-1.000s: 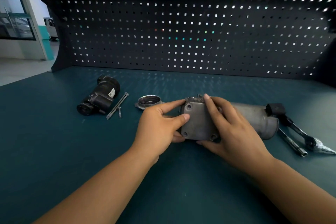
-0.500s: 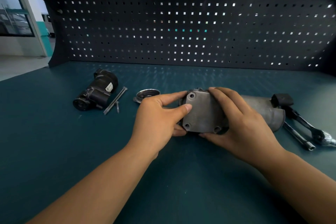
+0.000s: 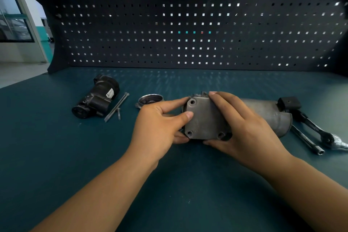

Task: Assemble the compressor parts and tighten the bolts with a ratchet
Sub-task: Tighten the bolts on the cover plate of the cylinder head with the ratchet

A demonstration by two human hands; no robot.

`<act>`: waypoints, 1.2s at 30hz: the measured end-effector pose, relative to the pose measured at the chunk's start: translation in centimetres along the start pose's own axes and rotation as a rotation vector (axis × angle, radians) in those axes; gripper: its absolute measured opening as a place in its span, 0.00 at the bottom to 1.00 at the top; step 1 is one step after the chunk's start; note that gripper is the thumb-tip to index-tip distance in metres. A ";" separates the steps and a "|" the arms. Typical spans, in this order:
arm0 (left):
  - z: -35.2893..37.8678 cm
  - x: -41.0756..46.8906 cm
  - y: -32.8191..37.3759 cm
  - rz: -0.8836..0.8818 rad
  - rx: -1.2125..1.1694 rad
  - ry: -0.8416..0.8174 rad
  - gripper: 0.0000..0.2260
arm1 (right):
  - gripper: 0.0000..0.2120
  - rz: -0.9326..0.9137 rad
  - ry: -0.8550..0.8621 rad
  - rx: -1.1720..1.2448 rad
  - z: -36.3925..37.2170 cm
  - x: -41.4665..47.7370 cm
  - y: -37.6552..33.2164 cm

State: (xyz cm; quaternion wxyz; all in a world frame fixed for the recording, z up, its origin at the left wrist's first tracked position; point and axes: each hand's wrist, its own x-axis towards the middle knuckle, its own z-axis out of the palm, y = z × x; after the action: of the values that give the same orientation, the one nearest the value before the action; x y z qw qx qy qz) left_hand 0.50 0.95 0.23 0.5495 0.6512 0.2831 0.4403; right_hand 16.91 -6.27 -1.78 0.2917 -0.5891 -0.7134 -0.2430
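A grey metal compressor housing [image 3: 271, 117] lies on its side on the bench, its flat end cover [image 3: 203, 120] with bolt holes facing me. My left hand [image 3: 160, 124] grips the cover's left edge, thumb on its face. My right hand [image 3: 243, 128] wraps over the cover's top and right side. A black motor unit [image 3: 96, 97] lies at the left, with two long bolts [image 3: 116, 106] and a short bolt [image 3: 119, 114] beside it. A round metal cap [image 3: 149, 99] sits behind my left hand. A ratchet [image 3: 318, 132] and an extension bar [image 3: 307, 140] lie at the right.
The teal bench top [image 3: 56, 156] ends at a dark pegboard back wall [image 3: 188, 24]. A black block [image 3: 289, 102] rests by the housing's far end. Left of the bench, a room with a glass door is visible.
Both hands keep the same hold on the cover and housing. The view has shifted slightly; the parts on the bench have not moved.
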 end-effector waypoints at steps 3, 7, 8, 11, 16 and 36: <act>0.0 -0.1 0.0 -0.006 -0.012 -0.010 0.14 | 0.42 0.008 -0.006 -0.003 0.0 -0.1 -0.1; 0.0 -0.1 0.0 -0.005 -0.021 -0.012 0.15 | 0.39 0.013 -0.001 -0.009 0.1 0.0 -0.3; 0.0 -0.1 0.0 -0.005 -0.024 -0.013 0.15 | 0.39 0.012 0.001 -0.012 0.1 0.0 -0.3; 0.0 -0.1 0.0 -0.004 -0.022 -0.015 0.15 | 0.38 0.011 0.002 -0.025 0.1 0.0 -0.3; -0.1 -0.1 0.0 0.000 -0.017 -0.016 0.15 | 0.38 0.017 0.003 -0.040 0.3 0.0 -0.3; -0.7 -0.8 0.5 -0.134 0.007 -0.019 0.17 | 0.39 0.015 0.060 -0.124 0.6 0.1 -0.4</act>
State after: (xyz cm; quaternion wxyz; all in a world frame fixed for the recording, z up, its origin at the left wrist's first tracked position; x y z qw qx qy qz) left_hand -0.57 0.50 0.50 0.5781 0.6367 0.3224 0.3956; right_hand 16.41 -5.86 -2.12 0.2777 -0.6038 -0.6834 -0.3022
